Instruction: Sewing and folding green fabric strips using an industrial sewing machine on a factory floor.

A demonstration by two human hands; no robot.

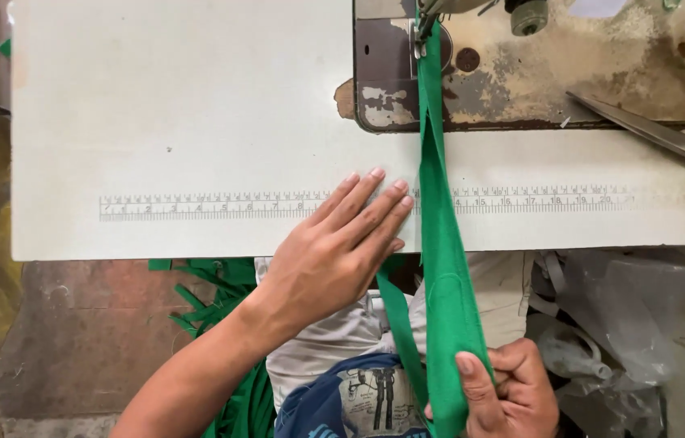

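Observation:
A long green fabric strip (pixel 438 211) runs from under the sewing machine's presser foot (pixel 421 32) down across the white table (pixel 180 105) to my lap. My right hand (pixel 506 389) grips the strip's lower end, thumb on top, below the table edge. My left hand (pixel 334 255) lies flat with fingers together and extended, fingertips resting on the table near the printed ruler (pixel 196 206), just left of the strip and holding nothing.
The worn metal bed of the sewing machine (pixel 537 73) fills the top right. Scissors (pixel 659 134) lie at the right edge. More green strips (pixel 205 292) hang below the table at left. Clear plastic bags (pixel 618 316) sit at lower right.

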